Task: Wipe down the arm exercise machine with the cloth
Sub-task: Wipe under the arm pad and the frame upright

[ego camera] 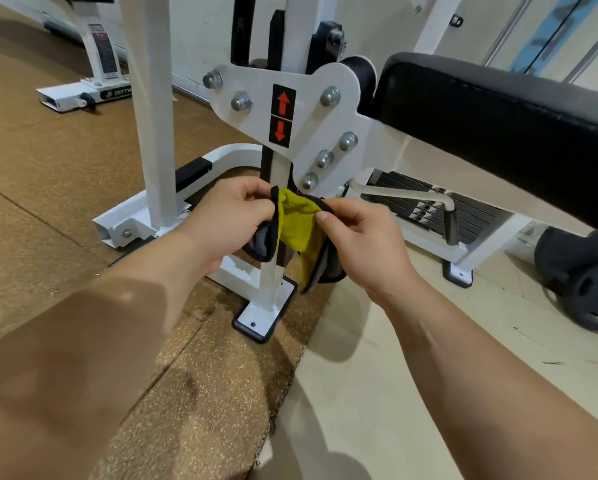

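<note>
Both hands (228, 220) (363, 240) pinch the cloth (296, 223) at the post (278, 278)

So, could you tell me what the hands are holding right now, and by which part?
Both hold the yellow cloth: the left hand pinches its left edge, the right hand its right edge.

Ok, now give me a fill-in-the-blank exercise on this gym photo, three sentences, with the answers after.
1. The left hand and the right hand both pinch a cloth whose plush face is ____.
2. The label above the hands shows two red ____.
3. The colour of the pad at the right is ____.

Missing words: yellow; arrows; black.
</note>
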